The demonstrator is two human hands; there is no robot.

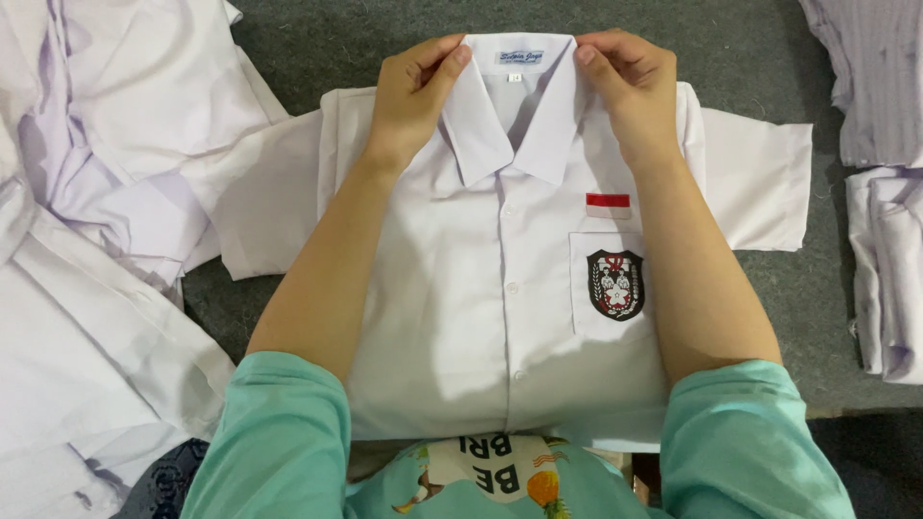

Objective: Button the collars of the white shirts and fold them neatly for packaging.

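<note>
White cotton fills most of your view: a short-sleeved shirt [481, 288] lies face up and buttoned on the grey counter [769, 317], its collar pointing away from you and its hem at your waist. Your left hand [415, 91] grips the left side of the collar [510, 115], the fingers [452, 60] pressed together and pinching the collar's top edge. Your right hand [630, 86] mirrors it on the other side, its fingers [591, 53] curled and pinching the same edge beside the neck label [519, 58]. Both sleeves are spread flat out to the sides. On the shirt's chest pocket [611, 288] sits a dark shield-shaped badge [615, 284], with a small red-and-white patch [608, 204] just above it. A loose heap of white shirts [96, 240] lies to your left, overlapping one sleeve. To your right, well apart from the sleeve, folded pale shirts [885, 269] are stacked at the counter's edge.
</note>
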